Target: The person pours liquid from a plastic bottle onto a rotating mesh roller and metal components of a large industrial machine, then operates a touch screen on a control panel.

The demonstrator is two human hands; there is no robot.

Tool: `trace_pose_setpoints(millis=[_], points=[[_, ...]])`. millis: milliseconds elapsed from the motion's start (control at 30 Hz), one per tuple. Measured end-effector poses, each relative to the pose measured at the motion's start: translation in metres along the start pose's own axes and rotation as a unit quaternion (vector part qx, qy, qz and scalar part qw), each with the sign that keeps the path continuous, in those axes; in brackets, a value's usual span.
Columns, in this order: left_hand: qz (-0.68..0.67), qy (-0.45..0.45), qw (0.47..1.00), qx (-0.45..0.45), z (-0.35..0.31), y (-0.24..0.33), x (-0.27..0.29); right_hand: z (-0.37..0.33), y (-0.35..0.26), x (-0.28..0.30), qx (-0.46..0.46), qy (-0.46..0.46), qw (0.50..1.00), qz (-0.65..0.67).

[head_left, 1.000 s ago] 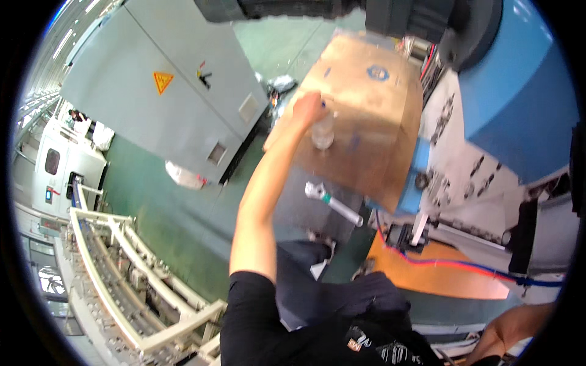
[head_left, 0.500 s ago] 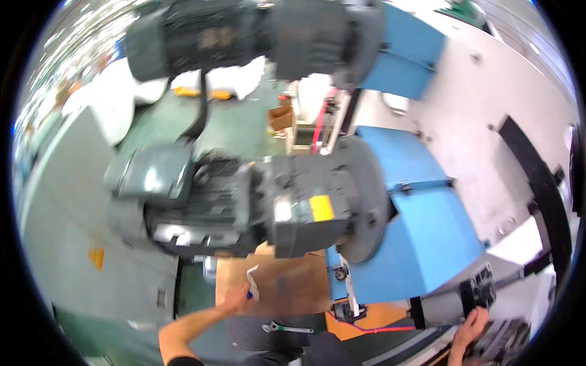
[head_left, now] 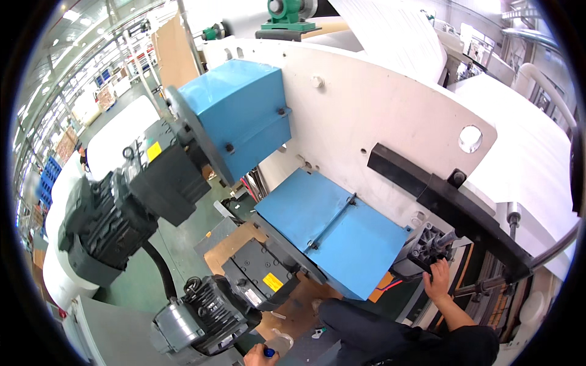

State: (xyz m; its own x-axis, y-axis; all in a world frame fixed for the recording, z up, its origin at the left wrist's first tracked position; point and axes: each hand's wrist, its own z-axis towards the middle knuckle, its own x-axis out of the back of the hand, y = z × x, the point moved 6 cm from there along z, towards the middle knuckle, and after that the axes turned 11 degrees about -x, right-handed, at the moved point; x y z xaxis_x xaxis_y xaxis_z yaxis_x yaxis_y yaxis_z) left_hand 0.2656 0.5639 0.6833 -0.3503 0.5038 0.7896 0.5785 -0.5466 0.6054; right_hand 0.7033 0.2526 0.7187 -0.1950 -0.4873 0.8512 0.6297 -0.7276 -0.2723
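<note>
At the lower edge, my left hand [head_left: 259, 356] is closed round a pale translucent thing [head_left: 282, 343] with a round blue part; its exact kind is unclear. My right hand [head_left: 437, 282] reaches to the lower right, its fingers apart and laid against the end of a grey cylinder unit [head_left: 417, 251] under the machine's side plate. Beside my left hand stands a dark gear motor [head_left: 217, 314] with a yellow label. A wrench [head_left: 318, 332] lies low down next to my leg, partly hidden.
Blue box-shaped covers [head_left: 332, 226] project from the large white side plate [head_left: 366, 91]. A second gear motor [head_left: 116, 213] hangs at the left. A black bar [head_left: 445, 198] crosses above my right arm. Brown cardboard [head_left: 299, 311] lies on the floor below.
My view has swung right and up, so the motors now sit further left and more side plate shows. Both hands stay near the same places, the left one still holding its pale thing.
</note>
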Motion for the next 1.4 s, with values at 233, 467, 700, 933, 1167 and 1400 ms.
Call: trace_pose_setpoints(millis=[233,467,700,933,1167,1400], points=[[0.028,-0.04,0.994,-0.098,0.029,0.047,0.057,-0.007,0.008,-0.007,0.04,-0.071,0.996,-0.032],[0.103,-0.064,0.984,-0.134,0.08,0.177,0.16,0.023,-0.033,0.029,-0.112,-0.234,0.957,-0.132],[0.035,-0.056,0.968,-0.243,0.132,0.333,0.255,0.104,-0.281,0.142,-0.018,-0.39,0.87,0.302],[-0.028,-0.097,0.89,-0.445,0.17,0.482,0.29,0.145,-0.289,0.2,-0.088,-0.114,0.893,0.426],[-0.077,-0.194,0.783,-0.586,0.188,0.623,0.26,0.166,-0.208,0.244,-0.231,0.042,0.861,0.451],[-0.049,-0.206,0.783,-0.584,0.226,0.741,0.217,0.241,-0.125,0.314,-0.261,0.197,0.795,0.511]])
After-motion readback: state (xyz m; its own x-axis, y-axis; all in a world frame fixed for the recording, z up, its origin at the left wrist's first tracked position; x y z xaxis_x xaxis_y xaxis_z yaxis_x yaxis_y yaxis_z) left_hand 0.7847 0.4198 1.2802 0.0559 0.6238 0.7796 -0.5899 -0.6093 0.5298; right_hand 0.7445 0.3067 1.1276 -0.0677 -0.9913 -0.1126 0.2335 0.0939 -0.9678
